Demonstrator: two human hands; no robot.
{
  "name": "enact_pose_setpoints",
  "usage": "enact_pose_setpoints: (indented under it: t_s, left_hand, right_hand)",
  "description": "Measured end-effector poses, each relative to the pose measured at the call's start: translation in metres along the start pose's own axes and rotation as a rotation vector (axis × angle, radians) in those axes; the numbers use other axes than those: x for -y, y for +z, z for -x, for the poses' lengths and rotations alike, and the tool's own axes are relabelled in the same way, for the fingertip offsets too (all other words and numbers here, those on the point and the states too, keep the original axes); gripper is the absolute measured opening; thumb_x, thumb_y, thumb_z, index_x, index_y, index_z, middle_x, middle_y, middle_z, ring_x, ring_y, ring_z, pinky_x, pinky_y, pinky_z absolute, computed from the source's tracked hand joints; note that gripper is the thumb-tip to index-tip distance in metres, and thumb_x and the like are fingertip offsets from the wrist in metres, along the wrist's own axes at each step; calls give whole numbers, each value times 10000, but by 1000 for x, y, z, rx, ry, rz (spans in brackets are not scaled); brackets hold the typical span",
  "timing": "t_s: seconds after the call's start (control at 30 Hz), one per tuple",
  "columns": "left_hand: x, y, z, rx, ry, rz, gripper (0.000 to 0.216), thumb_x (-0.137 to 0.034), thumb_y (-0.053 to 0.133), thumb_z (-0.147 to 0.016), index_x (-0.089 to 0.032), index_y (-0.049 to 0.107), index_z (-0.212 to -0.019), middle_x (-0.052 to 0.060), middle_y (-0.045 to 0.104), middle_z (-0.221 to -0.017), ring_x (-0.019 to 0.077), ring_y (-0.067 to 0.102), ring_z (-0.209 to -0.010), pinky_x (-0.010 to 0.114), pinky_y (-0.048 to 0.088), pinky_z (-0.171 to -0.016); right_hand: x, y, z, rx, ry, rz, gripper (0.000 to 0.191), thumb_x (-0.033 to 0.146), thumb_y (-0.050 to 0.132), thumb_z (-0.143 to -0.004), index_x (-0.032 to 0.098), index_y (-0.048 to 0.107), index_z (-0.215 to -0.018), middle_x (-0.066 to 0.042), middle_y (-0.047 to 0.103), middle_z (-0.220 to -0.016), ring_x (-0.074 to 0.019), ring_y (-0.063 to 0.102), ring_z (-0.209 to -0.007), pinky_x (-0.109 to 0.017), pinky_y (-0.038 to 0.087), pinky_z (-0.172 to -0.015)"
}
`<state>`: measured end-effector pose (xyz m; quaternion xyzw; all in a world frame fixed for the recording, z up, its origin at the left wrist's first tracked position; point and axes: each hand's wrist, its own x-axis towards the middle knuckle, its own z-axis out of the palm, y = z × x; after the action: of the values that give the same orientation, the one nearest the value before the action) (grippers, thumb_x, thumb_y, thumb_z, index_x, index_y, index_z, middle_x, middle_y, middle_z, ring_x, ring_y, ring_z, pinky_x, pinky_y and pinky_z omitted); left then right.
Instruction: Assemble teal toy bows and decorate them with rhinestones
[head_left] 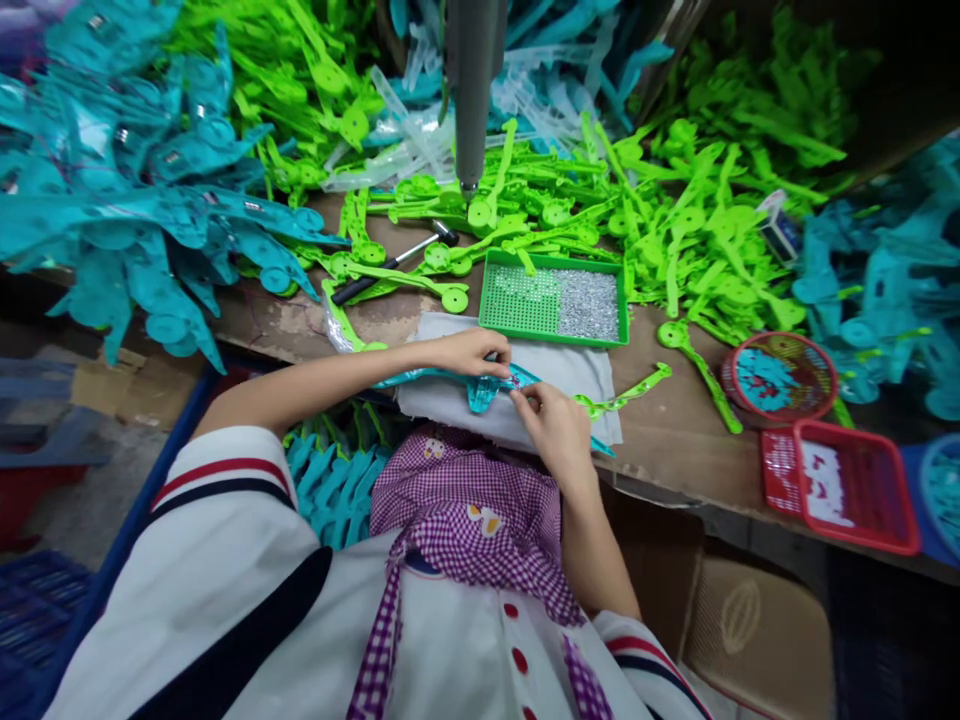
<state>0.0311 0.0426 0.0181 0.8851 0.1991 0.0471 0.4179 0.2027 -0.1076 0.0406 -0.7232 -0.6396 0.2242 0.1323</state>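
A long teal-blue plastic part (481, 396) lies across a white cloth (439, 326) at the table's front edge, with small red bits near its middle. Curled over its far side, my left hand (474, 352) grips it with closed fingers. My right hand (559, 428) pinches the same part from the near right, thumb and forefinger together. Whether either hand also holds a small piece is hidden. A lime-green plastic arm (626, 392) rests beside my right hand on the cloth. Just beyond the hands sits a green tray (517, 318) with small silvery pieces.
A grey machine post (471, 100) hangs above lime-green parts (697, 215). Left of the tray lies a hammer (394, 262). Teal parts (150, 200) are heaped at left. On the right stand a round red basket (817, 400) and a red rectangular basket (892, 500).
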Motion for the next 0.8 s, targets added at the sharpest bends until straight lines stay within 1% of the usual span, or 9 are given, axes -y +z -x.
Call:
enact_pose_setpoints:
  t_s: [0.1, 0.17, 0.3, 0.4, 0.5, 0.6, 0.67, 0.73, 0.8]
  left_hand:
    - [-8, -3, -15, 60, -141, 85, 197, -337, 578, -895, -153, 625, -840, 31, 670, -804, 129, 556, -718, 247, 390, -677]
    - [-14, -6, -22, 141, -223, 103, 222, -361, 540, -908, -160, 591, -829, 14, 656, -749, 115, 530, -655, 241, 363, -627]
    - [-21, -14, -26, 258, -299, -7, 245, -401, 635, -835, -181, 534, -796, -10, 614, -680, 115, 483, -611, 249, 317, -571]
    - [-23, -18, -25, 258, -265, -86, 198, -254, 713, -747, -184, 538, -810, -26, 602, -710, 114, 481, -627, 246, 320, -575]
    - [-31, -15, -19, 236, -186, -184, 184, -139, 731, -725, -182, 586, -831, -23, 615, -715, 128, 517, -651, 257, 340, -610]
    - [-49, -5, -10, 185, -54, -357, 147, -57, 659, -794, -188, 646, -858, 15, 661, -741, 156, 556, -682, 284, 347, -636]
    - [-64, 4, -5, 125, 8, -505, 173, -30, 588, -848, -182, 671, -843, 58, 696, -789, 179, 590, -727, 306, 371, -672]
    - [-76, 12, -2, 91, 34, -661, 208, -28, 547, -880, -171, 688, -828, 90, 718, -835, 196, 617, -777, 326, 401, -728]
    - [-83, 18, -1, 100, 65, -785, 236, -35, 516, -905, -171, 705, -864, 101, 731, -871, 206, 630, -816, 341, 420, -779]
  right_hand:
    - [14, 18, 2, -25, 34, 1, 363, 511, 494, -986, 226, 709, -926, -52, 757, -834, -216, 679, -742, -295, 325, -607]
    - [20, 30, 0, -41, 54, -11, 385, 529, 483, -987, 223, 710, -930, -60, 760, -829, -220, 689, -754, -295, 341, -609]
    - [27, 46, -2, -40, 74, -44, 372, 508, 498, -987, 209, 718, -1007, -71, 767, -876, -228, 705, -799, -296, 376, -622]
    - [21, 47, 4, -18, 6, -147, 359, 473, 532, -974, 206, 717, -1125, -69, 771, -934, -228, 703, -817, -303, 427, -670]
    - [5, 34, 10, 18, -39, -407, 400, 489, 541, -952, 204, 719, -1168, -59, 765, -887, -194, 669, -715, -309, 479, -692]
    - [-13, 13, 5, -31, 6, -675, 413, 545, 564, -905, 192, 742, -1027, -36, 724, -763, -159, 602, -613, -290, 484, -614]
    - [-22, 1, -8, -67, 12, -724, 407, 574, 602, -864, 188, 719, -818, -12, 653, -640, -141, 552, -570, -276, 456, -572]
    - [-28, -7, -24, -21, -19, -738, 440, 605, 628, -826, 194, 648, -669, 9, 582, -558, -125, 513, -536, -270, 437, -553]
    - [-33, -11, -39, 21, -35, -767, 439, 618, 640, -804, 194, 646, -690, 13, 586, -570, -120, 516, -529, -269, 439, -548]
